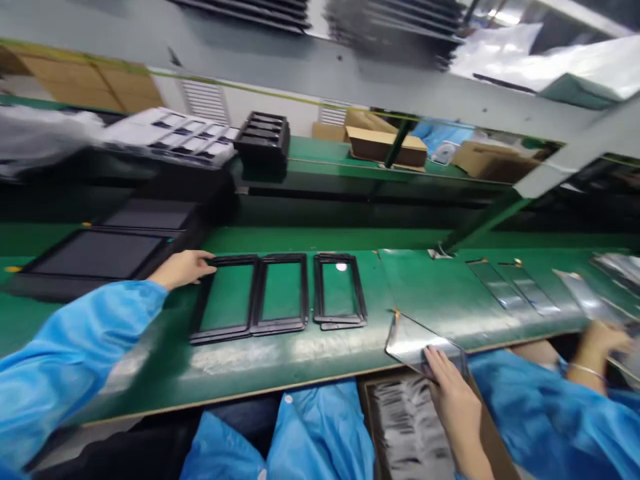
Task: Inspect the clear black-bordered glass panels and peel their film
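My left hand (186, 268) reaches to the left of the table. Its thumb and fingers close on the upper left corner of a thin black rectangular frame (203, 307). Right beside that one lies a second black frame (304, 293), their edges touching. A little apart to the right, a small stack of black frames (361, 300) sits slightly out of line. At the table's front edge, my right hand (453, 393) grips a clear glass panel (413, 337) with a dark border and a small orange tab; its thumb is hidden.
Dark screen panels (95, 255) lie on a black stack at left. An open carton (367, 427) of grey-white pieces stands below the front edge. Several glass panels (500, 287) lie at right, near a co-worker's hand (603, 340). A green post (480, 220) rises behind; black trays (263, 137) sit on the shelf.
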The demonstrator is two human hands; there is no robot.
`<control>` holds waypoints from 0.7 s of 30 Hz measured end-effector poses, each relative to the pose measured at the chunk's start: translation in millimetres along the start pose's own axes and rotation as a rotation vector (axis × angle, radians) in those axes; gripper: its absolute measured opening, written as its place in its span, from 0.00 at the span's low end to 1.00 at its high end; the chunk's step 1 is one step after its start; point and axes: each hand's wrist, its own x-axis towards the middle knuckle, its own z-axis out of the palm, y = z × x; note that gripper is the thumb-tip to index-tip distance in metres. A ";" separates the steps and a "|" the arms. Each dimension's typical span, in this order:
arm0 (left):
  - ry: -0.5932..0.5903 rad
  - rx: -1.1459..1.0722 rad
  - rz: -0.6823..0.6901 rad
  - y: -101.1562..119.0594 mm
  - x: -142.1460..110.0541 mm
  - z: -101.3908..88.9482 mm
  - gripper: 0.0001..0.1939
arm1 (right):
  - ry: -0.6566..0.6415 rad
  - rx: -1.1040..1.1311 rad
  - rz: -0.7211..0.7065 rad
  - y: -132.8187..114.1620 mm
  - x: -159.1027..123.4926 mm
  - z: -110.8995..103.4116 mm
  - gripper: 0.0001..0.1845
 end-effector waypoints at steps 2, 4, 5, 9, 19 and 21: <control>-0.022 -0.011 -0.078 1.0 11.3 4.7 0.12 | 0.009 0.041 0.031 -13.6 5.3 -20.2 0.22; -0.032 -0.061 -0.107 3.5 14.9 0.2 0.10 | 0.114 0.098 0.134 -30.1 12.5 -40.6 0.18; -0.034 -0.093 -0.103 5.5 12.9 -4.9 0.09 | 0.180 0.151 0.191 -39.9 16.0 -49.9 0.16; -0.067 -0.321 -0.020 23.1 -20.5 -23.5 0.23 | 0.280 0.576 0.450 -89.3 28.2 -69.5 0.29; -0.324 -0.635 0.210 103.6 -169.4 69.3 0.22 | -0.124 1.473 0.623 -220.5 46.6 -29.8 0.39; -0.307 -0.668 0.225 104.4 -178.8 82.9 0.21 | -0.149 1.495 0.591 -230.4 49.2 -23.6 0.39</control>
